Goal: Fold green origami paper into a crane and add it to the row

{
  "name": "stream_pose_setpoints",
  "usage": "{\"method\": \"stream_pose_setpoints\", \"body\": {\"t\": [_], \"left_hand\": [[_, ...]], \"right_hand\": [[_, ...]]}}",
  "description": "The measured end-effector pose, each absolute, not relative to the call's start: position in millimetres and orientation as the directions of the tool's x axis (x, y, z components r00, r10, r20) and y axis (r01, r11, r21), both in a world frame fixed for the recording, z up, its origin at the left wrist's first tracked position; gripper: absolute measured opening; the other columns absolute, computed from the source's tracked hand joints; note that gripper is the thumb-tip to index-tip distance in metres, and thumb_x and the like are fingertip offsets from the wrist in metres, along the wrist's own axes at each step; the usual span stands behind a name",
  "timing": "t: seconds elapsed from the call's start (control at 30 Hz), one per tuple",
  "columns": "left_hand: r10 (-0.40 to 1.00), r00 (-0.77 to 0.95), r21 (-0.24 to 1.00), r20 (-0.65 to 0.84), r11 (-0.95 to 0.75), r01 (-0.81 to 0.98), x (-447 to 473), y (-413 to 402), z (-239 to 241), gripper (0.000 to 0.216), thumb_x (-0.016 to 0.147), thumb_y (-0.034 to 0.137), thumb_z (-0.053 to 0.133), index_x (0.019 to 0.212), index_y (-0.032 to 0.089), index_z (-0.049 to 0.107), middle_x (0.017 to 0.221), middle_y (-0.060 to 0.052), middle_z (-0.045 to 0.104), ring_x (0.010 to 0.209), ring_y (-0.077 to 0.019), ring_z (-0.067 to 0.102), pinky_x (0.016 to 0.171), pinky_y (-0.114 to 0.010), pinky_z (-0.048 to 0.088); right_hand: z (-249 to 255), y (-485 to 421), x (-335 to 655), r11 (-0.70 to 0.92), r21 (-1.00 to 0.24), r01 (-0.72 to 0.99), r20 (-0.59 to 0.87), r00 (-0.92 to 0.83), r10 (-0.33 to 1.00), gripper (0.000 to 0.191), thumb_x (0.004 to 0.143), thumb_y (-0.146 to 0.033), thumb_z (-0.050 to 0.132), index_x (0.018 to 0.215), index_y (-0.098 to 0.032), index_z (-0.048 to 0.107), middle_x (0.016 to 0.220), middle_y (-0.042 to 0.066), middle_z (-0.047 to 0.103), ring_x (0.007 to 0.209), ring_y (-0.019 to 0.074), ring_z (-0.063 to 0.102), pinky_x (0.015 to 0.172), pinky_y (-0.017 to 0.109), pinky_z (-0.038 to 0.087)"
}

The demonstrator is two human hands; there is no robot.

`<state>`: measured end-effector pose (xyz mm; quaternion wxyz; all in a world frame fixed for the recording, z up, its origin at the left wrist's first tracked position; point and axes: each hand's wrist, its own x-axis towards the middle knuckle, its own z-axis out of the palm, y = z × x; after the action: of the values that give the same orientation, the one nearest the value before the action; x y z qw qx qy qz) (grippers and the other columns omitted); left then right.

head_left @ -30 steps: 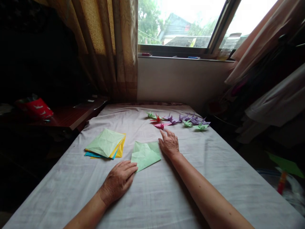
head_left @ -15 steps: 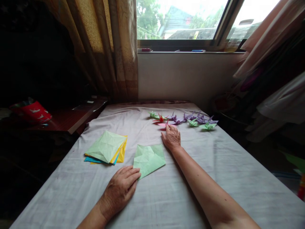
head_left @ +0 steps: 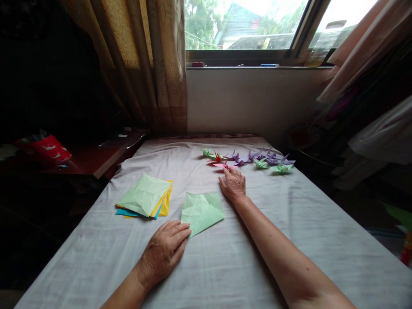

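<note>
My right hand point(head_left: 233, 183) reaches to the far part of the table, its fingers closed on the near side of a pink paper crane point(head_left: 220, 165). The fingertips partly hide that crane. Just behind it is a red paper crane point(head_left: 218, 158). My left hand point(head_left: 169, 242) lies flat with fingers stretched out, its fingertips on the near left corner of a creased light green paper sheet point(head_left: 202, 212). Left of this sheet rests a stack of creased papers point(head_left: 144, 195), green on top, with yellow and blue edges below.
Purple paper cranes point(head_left: 252, 156) and green paper cranes point(head_left: 281, 168) stand grouped along the far right. A pale cloth point(head_left: 257, 257) covers the table. A dark side table with a red pouch point(head_left: 48, 150) stands left. Hanging clothes point(head_left: 380, 128) are at right, below the window.
The pink crane now sits slightly farther left and lower against the cloth, with my right hand still at it. My left hand stays on the green sheet. The view has tilted slightly.
</note>
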<state>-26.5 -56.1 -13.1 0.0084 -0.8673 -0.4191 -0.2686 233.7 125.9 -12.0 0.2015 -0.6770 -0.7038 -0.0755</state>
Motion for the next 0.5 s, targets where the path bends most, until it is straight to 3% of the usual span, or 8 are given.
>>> {"method": "stream_pose_setpoints", "body": {"t": [0.27,0.4,0.5], "left_hand": [[0.713,0.523,0.177,0.467,-0.654,0.735,-27,-56,-13,0.030,0.091,0.017,0.051,0.115,0.024,0.068,0.117,-0.005,0.072,0.110,-0.0232,0.065,0.097,-0.040,0.054],[0.729,0.508,0.120,0.458,-0.617,0.778,-28,-55,-16,0.032,0.089,0.020,0.053,0.114,0.028,0.070,0.135,-0.007,0.062,0.126,-0.0302,0.054,0.102,-0.051,0.047],[0.747,0.506,0.101,0.430,-0.597,0.796,-29,-55,-18,0.034,0.089,0.023,0.055,0.118,0.033,0.069,0.136,-0.006,0.061,0.129,-0.0317,0.051,0.107,-0.057,0.039]], "right_hand": [[1,75,232,0.194,-0.205,0.959,0.399,-0.099,0.912,0.035,0.091,-0.029,0.054,0.123,-0.021,0.064,0.131,0.013,0.061,0.114,0.0278,0.053,0.091,0.039,0.040],[12,28,224,0.439,-0.184,0.880,0.371,-0.351,0.860,0.029,0.091,-0.025,0.056,0.117,-0.021,0.067,0.124,0.011,0.065,0.110,0.0255,0.057,0.092,0.038,0.042],[16,-6,216,0.557,-0.191,0.809,0.326,-0.483,0.813,0.025,0.090,-0.023,0.057,0.113,-0.023,0.067,0.120,0.009,0.067,0.105,0.0236,0.060,0.090,0.036,0.045]]}}
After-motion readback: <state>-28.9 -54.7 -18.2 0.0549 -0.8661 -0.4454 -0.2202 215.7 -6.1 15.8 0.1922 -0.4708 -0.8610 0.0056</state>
